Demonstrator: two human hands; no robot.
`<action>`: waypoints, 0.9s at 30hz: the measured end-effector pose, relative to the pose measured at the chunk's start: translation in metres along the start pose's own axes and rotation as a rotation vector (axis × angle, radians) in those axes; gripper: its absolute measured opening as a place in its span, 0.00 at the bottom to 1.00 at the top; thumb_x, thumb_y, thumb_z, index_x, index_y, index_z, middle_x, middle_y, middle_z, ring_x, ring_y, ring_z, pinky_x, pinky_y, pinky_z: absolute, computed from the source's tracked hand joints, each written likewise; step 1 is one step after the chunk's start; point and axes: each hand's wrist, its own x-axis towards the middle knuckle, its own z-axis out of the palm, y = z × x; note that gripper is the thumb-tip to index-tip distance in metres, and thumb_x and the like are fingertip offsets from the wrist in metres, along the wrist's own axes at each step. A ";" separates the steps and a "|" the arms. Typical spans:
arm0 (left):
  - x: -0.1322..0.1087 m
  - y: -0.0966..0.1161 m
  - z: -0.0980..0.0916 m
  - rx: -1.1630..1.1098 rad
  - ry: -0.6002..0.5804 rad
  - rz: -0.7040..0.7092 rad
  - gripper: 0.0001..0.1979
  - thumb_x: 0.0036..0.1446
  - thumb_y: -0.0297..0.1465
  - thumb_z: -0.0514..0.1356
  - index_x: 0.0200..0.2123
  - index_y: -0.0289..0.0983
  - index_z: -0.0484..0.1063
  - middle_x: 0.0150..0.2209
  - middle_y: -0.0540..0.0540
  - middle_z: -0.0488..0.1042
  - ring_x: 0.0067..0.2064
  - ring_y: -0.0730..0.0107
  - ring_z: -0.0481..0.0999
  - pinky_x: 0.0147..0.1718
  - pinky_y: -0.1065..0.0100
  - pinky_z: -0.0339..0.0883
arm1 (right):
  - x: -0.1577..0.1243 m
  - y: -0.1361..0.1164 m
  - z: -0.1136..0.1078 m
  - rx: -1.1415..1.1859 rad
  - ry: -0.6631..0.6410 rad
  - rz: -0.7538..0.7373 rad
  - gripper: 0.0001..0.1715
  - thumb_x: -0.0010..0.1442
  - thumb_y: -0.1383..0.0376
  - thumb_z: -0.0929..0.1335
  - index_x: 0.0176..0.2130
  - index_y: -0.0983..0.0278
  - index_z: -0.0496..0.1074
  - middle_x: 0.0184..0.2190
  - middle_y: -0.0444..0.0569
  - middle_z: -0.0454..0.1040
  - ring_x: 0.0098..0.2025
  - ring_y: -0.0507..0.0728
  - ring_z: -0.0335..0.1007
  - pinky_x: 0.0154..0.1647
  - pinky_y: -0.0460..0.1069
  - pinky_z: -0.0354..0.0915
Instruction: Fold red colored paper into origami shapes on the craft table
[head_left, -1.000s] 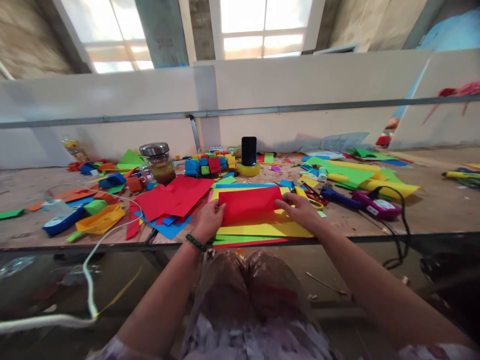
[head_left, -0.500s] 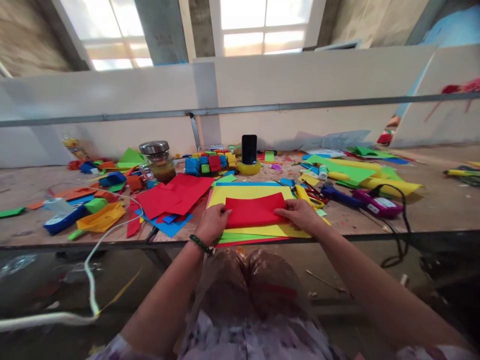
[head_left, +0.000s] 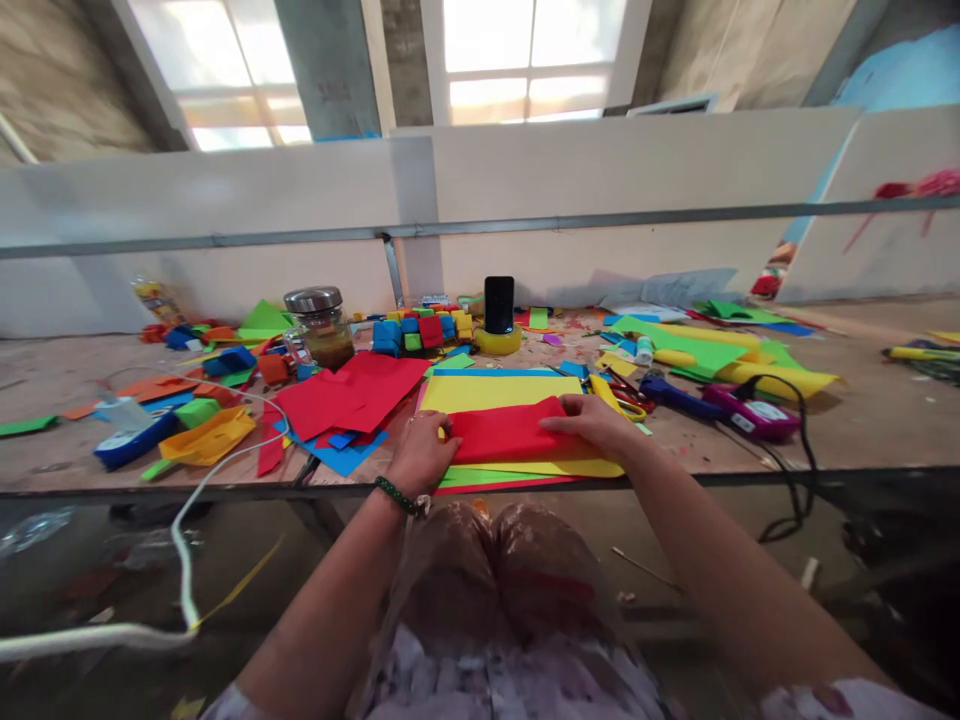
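Both hands grasp a folded red sheet: the left hand [head_left: 424, 450] pinches its left end, and the right hand [head_left: 594, 425] grips its right end. The red sheet [head_left: 501, 432] lies over a larger yellow sheet [head_left: 499, 391] at the near edge of the desk [head_left: 885, 420]. Left of it are loose red pieces [head_left: 349, 395], with a lidded jar [head_left: 324, 335] farther back; a phone [head_left: 499, 303] stands on the far side. On the right sits a purple device [head_left: 757, 413].

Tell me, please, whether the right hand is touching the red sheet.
Touching: the head view shows the right hand with thumb on the red sheet at its right end.
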 end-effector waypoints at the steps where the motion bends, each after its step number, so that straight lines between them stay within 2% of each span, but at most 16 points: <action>1: 0.001 -0.001 0.000 -0.004 -0.005 -0.004 0.04 0.51 0.31 0.62 0.30 0.37 0.73 0.39 0.42 0.76 0.45 0.57 0.72 0.45 0.61 0.64 | 0.000 0.000 0.001 0.025 0.003 -0.025 0.22 0.47 0.50 0.72 0.34 0.65 0.75 0.33 0.50 0.79 0.34 0.58 0.74 0.31 0.49 0.68; 3: 0.005 -0.005 0.000 -0.012 -0.023 -0.015 0.08 0.50 0.31 0.62 0.35 0.36 0.74 0.40 0.40 0.76 0.45 0.55 0.73 0.44 0.61 0.64 | 0.002 0.003 0.003 0.033 0.027 -0.066 0.23 0.46 0.54 0.74 0.40 0.65 0.75 0.38 0.51 0.78 0.38 0.58 0.74 0.35 0.49 0.69; 6: 0.020 -0.010 -0.002 -0.035 -0.071 -0.033 0.23 0.46 0.35 0.65 0.46 0.33 0.72 0.43 0.37 0.76 0.45 0.53 0.74 0.41 0.63 0.64 | 0.008 0.006 0.004 0.003 0.040 -0.075 0.37 0.41 0.60 0.77 0.51 0.65 0.72 0.46 0.54 0.76 0.40 0.58 0.72 0.38 0.50 0.69; 9: 0.037 -0.016 -0.004 -0.079 -0.129 -0.053 0.31 0.42 0.45 0.67 0.47 0.32 0.72 0.41 0.36 0.76 0.41 0.53 0.75 0.35 0.65 0.64 | 0.014 0.007 0.005 -0.017 0.020 -0.060 0.45 0.41 0.60 0.78 0.57 0.67 0.67 0.47 0.57 0.75 0.38 0.56 0.73 0.36 0.49 0.70; 11: 0.045 -0.018 -0.004 -0.125 -0.163 -0.056 0.28 0.39 0.48 0.67 0.39 0.33 0.75 0.36 0.39 0.77 0.37 0.57 0.75 0.30 0.67 0.62 | 0.016 0.008 0.005 -0.030 0.015 -0.062 0.45 0.42 0.59 0.78 0.57 0.69 0.67 0.46 0.58 0.75 0.37 0.56 0.73 0.37 0.50 0.71; 13: 0.048 -0.018 -0.004 -0.186 -0.186 -0.042 0.22 0.37 0.47 0.68 0.30 0.35 0.74 0.29 0.44 0.76 0.32 0.62 0.73 0.26 0.70 0.59 | 0.014 0.009 0.005 -0.038 0.025 -0.077 0.43 0.44 0.57 0.77 0.56 0.69 0.68 0.45 0.58 0.75 0.39 0.58 0.73 0.41 0.52 0.70; 16: 0.043 -0.013 -0.003 -0.305 -0.192 -0.004 0.16 0.39 0.42 0.67 0.23 0.36 0.70 0.23 0.49 0.71 0.28 0.68 0.69 0.23 0.72 0.56 | 0.010 0.012 0.007 -0.037 0.049 -0.106 0.40 0.46 0.54 0.76 0.55 0.67 0.70 0.50 0.59 0.74 0.48 0.62 0.71 0.50 0.56 0.67; 18: 0.037 -0.006 -0.003 -0.401 -0.177 0.025 0.13 0.41 0.38 0.66 0.23 0.36 0.68 0.22 0.51 0.69 0.27 0.71 0.67 0.23 0.72 0.56 | 0.008 0.014 0.008 -0.028 0.061 -0.125 0.39 0.47 0.54 0.76 0.55 0.65 0.70 0.54 0.59 0.71 0.53 0.64 0.69 0.54 0.58 0.65; 21: 0.026 0.005 -0.006 -0.562 -0.145 0.079 0.12 0.45 0.38 0.64 0.27 0.35 0.68 0.24 0.52 0.68 0.27 0.73 0.66 0.25 0.72 0.58 | 0.006 0.015 0.007 0.057 0.098 -0.128 0.42 0.44 0.55 0.76 0.56 0.64 0.68 0.54 0.59 0.71 0.54 0.65 0.69 0.53 0.58 0.65; 24: 0.017 0.015 -0.012 -0.706 -0.112 0.126 0.14 0.48 0.40 0.63 0.30 0.35 0.67 0.26 0.51 0.68 0.28 0.74 0.67 0.27 0.72 0.60 | 0.003 0.014 0.003 0.289 0.083 -0.052 0.47 0.42 0.56 0.77 0.59 0.64 0.65 0.47 0.57 0.76 0.47 0.63 0.74 0.45 0.55 0.71; 27: 0.011 0.021 -0.017 -0.801 -0.082 0.139 0.17 0.48 0.42 0.63 0.33 0.34 0.68 0.27 0.50 0.69 0.29 0.73 0.68 0.28 0.72 0.61 | -0.003 0.010 0.000 0.606 0.016 0.028 0.47 0.40 0.57 0.78 0.57 0.61 0.65 0.38 0.50 0.80 0.37 0.61 0.77 0.36 0.53 0.73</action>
